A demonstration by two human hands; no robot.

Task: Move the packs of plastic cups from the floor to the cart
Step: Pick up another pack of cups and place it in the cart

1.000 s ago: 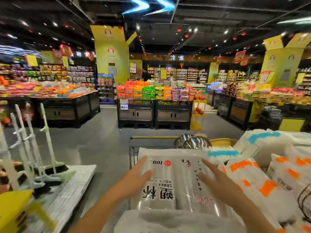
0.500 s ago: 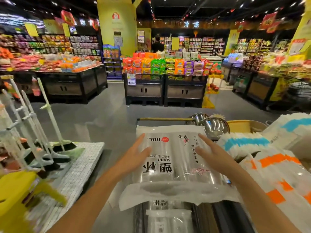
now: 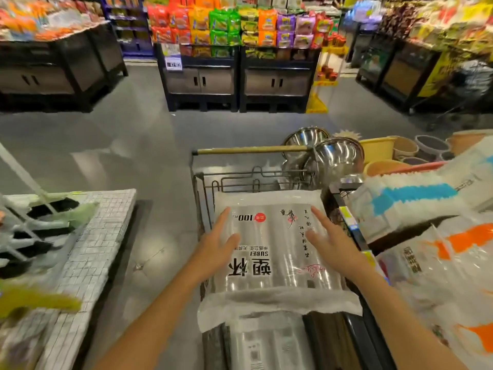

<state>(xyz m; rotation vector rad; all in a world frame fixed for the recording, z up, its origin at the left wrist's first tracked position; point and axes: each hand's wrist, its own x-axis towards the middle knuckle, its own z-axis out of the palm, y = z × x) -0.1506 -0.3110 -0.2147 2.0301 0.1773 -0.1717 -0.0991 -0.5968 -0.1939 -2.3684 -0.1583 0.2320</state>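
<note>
Head cam looks down on a shopping cart (image 3: 250, 150) parked in a supermarket aisle. A big clear pack of plastic cups (image 3: 272, 265) lies flat across the top of the cart, printed side up, with black characters and a red dot on it. Both hands are on it, palms down and fingers straight, so nothing is gripped: the left hand (image 3: 216, 249) lies along the pack's left edge and the right hand (image 3: 333, 244) sits near its right edge. Under the near end of that pack another pack (image 3: 261, 343) of the same sort shows inside the cart, though it's blurry.

Just past the cart's far right corner are a couple of shiny steel bowls (image 3: 336, 156) and a yellow tub (image 3: 378, 145). On the right, bagged goods with a blue stripe (image 3: 416, 194) and with orange stripes (image 3: 464, 241) are piled beside the cart. Across the grey floor (image 3: 133, 145) stand dark displays stacked with colourful snack packs (image 3: 234, 25).
</note>
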